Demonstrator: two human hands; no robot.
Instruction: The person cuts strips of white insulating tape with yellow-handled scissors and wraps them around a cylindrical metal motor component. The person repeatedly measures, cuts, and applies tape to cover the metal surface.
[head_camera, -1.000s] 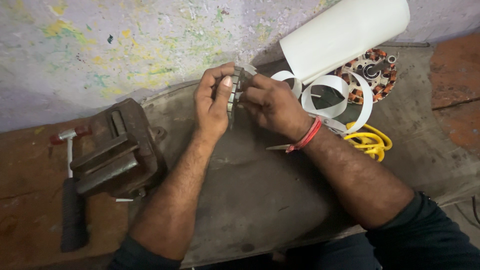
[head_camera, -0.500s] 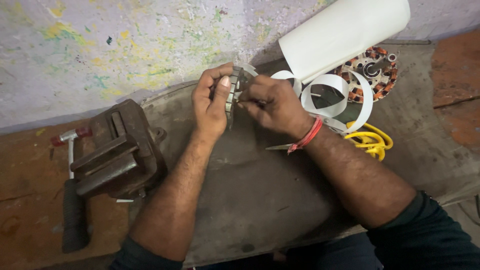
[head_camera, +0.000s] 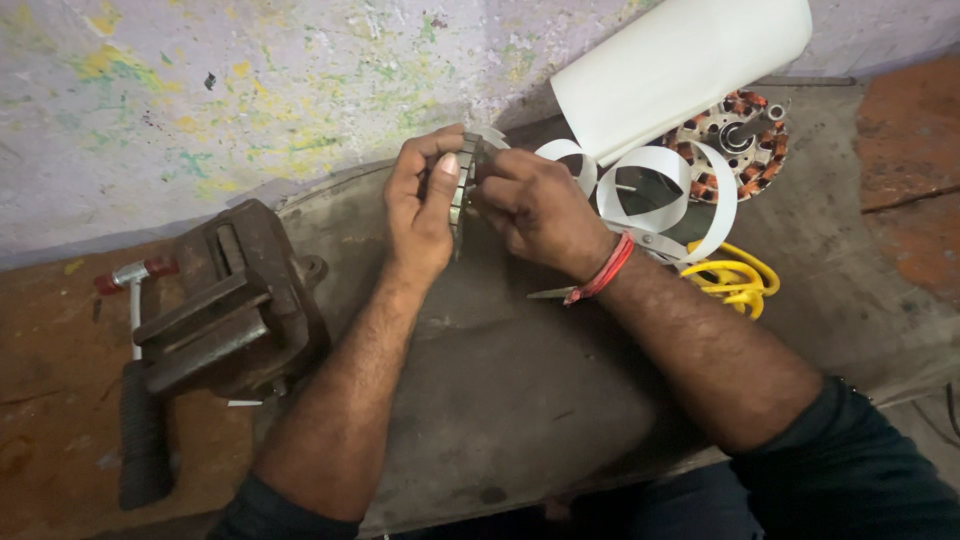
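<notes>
Upper middle of frame: small ridged metal part (head_camera: 463, 185), held over the grey bench (head_camera: 500, 400).
Left hand (head_camera: 422, 205): closed around the part.
Right hand (head_camera: 535, 205): fingertips pinching its edge.
Lower left: rusty vise (head_camera: 225, 305).
Upper right: white roll (head_camera: 680, 65), copper-wound stator (head_camera: 735, 140), yellow wire (head_camera: 735, 280).

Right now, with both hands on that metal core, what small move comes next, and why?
Probably push the white strip deeper into the metal core: the left hand steadies the core, the right hand pinches at its edge, and the strip's end sticks out above.

Both hands, left hand (head_camera: 425, 205) and right hand (head_camera: 535, 205), around a metal core (head_camera: 463, 183), perhaps laminated, beside a vise (head_camera: 230, 300).
</notes>
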